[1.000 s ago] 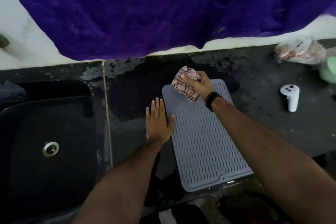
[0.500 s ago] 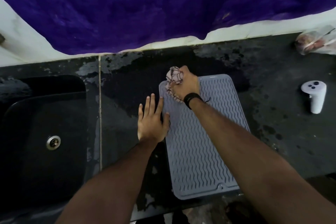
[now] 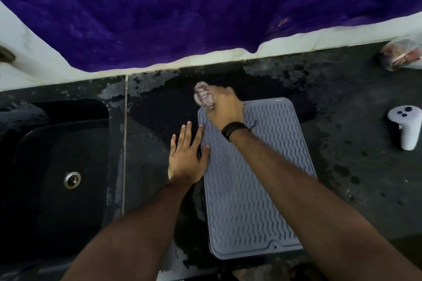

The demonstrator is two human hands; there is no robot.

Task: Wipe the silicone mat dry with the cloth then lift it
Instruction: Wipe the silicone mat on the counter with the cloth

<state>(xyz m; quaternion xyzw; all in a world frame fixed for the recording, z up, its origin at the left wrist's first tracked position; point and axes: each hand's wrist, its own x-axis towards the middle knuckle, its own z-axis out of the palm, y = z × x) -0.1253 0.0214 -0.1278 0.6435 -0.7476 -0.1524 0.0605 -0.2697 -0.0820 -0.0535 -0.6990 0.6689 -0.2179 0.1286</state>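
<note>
A grey silicone mat (image 3: 253,189) with a wavy ribbed surface lies flat on the wet dark counter (image 3: 356,189). My right hand (image 3: 225,107) is at the mat's far left corner, shut on a bunched checked cloth (image 3: 203,96) that sticks out past the corner over the counter. My left hand (image 3: 186,157) lies flat with fingers spread beside the mat's left edge, its thumb resting on the mat.
A black sink (image 3: 57,166) with a metal drain (image 3: 72,179) is at the left. A white controller (image 3: 405,126) lies on the counter at the right, a plastic bag (image 3: 402,56) behind it. Purple fabric (image 3: 205,7) hangs over the back wall.
My right hand with the cloth has slid from the middle of the mat's far edge to its far left corner and slightly beyond. My left hand has stayed beside the left edge.
</note>
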